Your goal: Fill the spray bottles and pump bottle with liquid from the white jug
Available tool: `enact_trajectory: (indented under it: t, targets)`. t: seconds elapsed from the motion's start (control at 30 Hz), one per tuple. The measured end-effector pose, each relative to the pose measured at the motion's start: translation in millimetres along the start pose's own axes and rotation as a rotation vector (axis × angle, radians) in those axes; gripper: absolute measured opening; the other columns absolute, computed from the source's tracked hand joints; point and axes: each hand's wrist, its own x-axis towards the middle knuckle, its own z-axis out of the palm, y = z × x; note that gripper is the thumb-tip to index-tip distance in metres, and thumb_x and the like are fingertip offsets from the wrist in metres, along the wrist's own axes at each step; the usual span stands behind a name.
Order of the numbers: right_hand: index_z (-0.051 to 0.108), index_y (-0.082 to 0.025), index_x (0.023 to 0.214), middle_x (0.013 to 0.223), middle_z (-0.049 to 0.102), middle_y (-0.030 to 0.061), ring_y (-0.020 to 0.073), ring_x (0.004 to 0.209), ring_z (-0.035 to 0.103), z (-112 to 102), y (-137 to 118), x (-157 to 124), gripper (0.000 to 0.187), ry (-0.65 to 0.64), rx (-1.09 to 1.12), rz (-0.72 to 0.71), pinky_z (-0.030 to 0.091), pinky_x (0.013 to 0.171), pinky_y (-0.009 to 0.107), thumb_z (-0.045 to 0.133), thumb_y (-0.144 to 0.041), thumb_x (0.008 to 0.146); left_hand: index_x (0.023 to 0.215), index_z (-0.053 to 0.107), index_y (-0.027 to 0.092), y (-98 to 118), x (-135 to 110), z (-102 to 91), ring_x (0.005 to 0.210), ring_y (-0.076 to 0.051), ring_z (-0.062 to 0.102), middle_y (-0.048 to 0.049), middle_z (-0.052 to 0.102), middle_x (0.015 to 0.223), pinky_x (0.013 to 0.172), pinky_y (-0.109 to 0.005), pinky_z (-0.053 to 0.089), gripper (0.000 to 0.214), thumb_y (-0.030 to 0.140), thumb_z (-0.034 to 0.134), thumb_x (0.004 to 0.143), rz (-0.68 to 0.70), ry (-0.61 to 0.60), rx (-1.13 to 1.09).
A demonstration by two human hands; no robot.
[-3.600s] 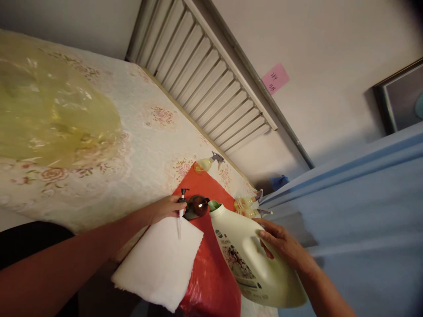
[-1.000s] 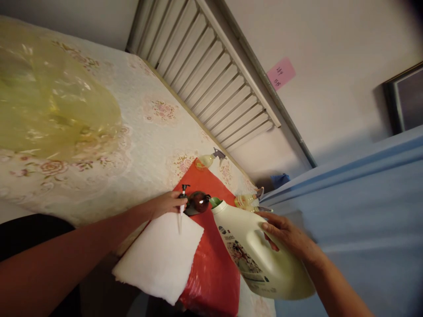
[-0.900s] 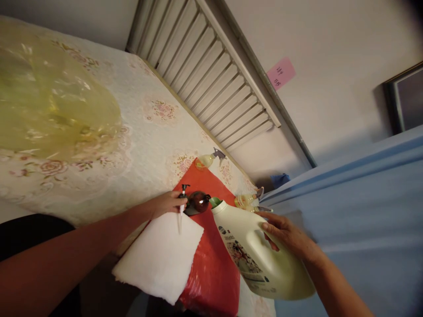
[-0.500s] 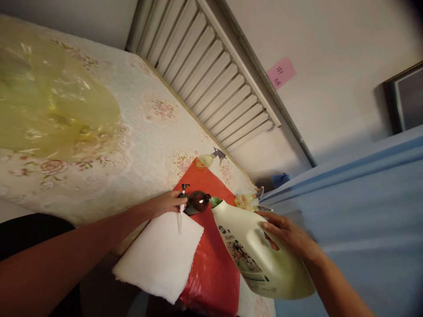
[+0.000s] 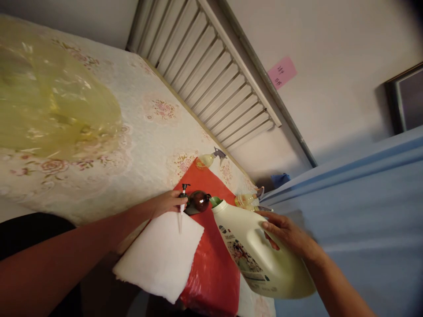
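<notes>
My left hand (image 5: 167, 203) is closed around a black pump top (image 5: 183, 195), whose pale dip tube hangs down over a folded white cloth (image 5: 161, 259). Just right of those fingers is a dark brown bottle (image 5: 199, 201), its neck pointing toward the mouth of a large pale green jug (image 5: 264, 259). The two openings meet or nearly so; I cannot tell if they touch, nor see any liquid flowing. With fingers through its handle, my right hand (image 5: 286, 229) grips the jug, which is tilted with its label showing.
Beneath lies a shiny red covering (image 5: 214, 273) on a flowered tablecloth (image 5: 142, 154). One spray bottle (image 5: 206, 160) stands near the back edge, others (image 5: 244, 200) behind the jug. A yellow plastic bag (image 5: 56, 97) is at left, a radiator (image 5: 211, 75) behind, a blue curtain (image 5: 357, 211) at right.
</notes>
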Motion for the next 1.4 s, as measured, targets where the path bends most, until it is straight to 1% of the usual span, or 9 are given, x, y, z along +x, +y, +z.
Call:
enact_trajectory:
  t: [0.07,0.3,0.43,0.57,0.73,0.93,1.2,1.4]
  targets:
    - [0.052,-0.014,0.136,0.054,0.049,-0.0054,0.0097,0.045,0.043,0.0,-0.8,-0.1,0.067,-0.001,-0.003,-0.006,0.033,0.049,0.025,0.052,-0.06,0.088,0.107,0.064,0.015,0.0,0.0,0.1,0.081,-0.017,0.058,-0.0015,0.061,0.082,0.086,-0.035,0.046,0.051,0.047,0.079,0.07,-0.003,0.003,-0.005]
    - [0.051,-0.012,0.136,0.055,0.05,-0.0048,0.01,0.044,0.044,-0.1,-1.8,1.8,0.07,0.002,-0.002,-0.001,0.031,0.048,0.024,0.053,-0.062,0.086,0.099,0.065,0.015,-2.6,1.9,-1.1,0.078,-0.015,0.056,-0.0013,0.061,0.08,0.083,-0.033,0.047,0.045,0.048,0.077,0.072,0.019,-0.01,0.011]
    - [0.052,-0.013,0.135,0.056,0.051,-0.0046,0.0095,0.044,0.043,-0.4,-0.4,2.4,0.068,-0.008,0.004,-0.002,0.031,0.048,0.024,0.053,-0.061,0.087,0.098,0.064,0.015,-2.0,1.4,-0.6,0.076,-0.015,0.056,-0.0009,0.059,0.078,0.081,-0.032,0.047,0.044,0.048,0.076,0.072,0.019,-0.01,0.027]
    - [0.052,-0.012,0.134,0.055,0.05,-0.005,0.0093,0.045,0.043,-0.9,-1.8,1.8,0.067,-0.002,-0.003,-0.005,0.031,0.048,0.024,0.053,-0.061,0.088,0.095,0.065,0.015,0.5,-0.4,0.4,0.078,-0.016,0.056,-0.0018,0.06,0.081,0.081,-0.032,0.047,0.042,0.049,0.076,0.072,0.027,-0.011,0.039]
    - [0.052,-0.012,0.133,0.054,0.05,-0.0049,0.0095,0.045,0.043,-1.0,-3.8,1.3,0.066,-0.003,-0.008,-0.011,0.032,0.049,0.024,0.052,-0.06,0.088,0.1,0.065,0.015,1.5,-1.4,0.6,0.077,-0.017,0.057,-0.0016,0.06,0.08,0.083,-0.034,0.047,0.045,0.048,0.076,0.072,0.021,-0.007,0.03]
    - [0.053,-0.016,0.133,0.052,0.049,-0.0052,0.0107,0.044,0.043,-0.7,-5.7,0.7,0.066,-0.005,-0.03,0.007,0.031,0.05,0.025,0.051,-0.063,0.087,0.11,0.065,0.016,2.1,-2.6,1.6,0.082,-0.017,0.058,-0.0022,0.061,0.085,0.086,-0.035,0.046,0.05,0.045,0.078,0.072,0.008,0.0,-0.005]
    - [0.051,-0.013,0.135,0.054,0.05,-0.0051,0.0101,0.045,0.043,-0.7,-5.7,1.0,0.069,-0.001,-0.016,0.012,0.031,0.049,0.024,0.053,-0.062,0.087,0.113,0.065,0.016,3.0,-2.9,1.9,0.081,-0.017,0.058,-0.0018,0.061,0.083,0.086,-0.036,0.046,0.053,0.047,0.077,0.072,0.009,-0.008,0.01]
    - [0.051,-0.013,0.136,0.054,0.05,-0.0049,0.0111,0.044,0.045,-1.2,-6.1,0.5,0.07,0.003,-0.035,0.018,0.032,0.049,0.025,0.052,-0.062,0.087,0.11,0.065,0.015,3.2,-3.4,2.8,0.082,-0.019,0.059,-0.0023,0.061,0.083,0.085,-0.036,0.047,0.054,0.048,0.078,0.069,0.003,0.018,0.021]
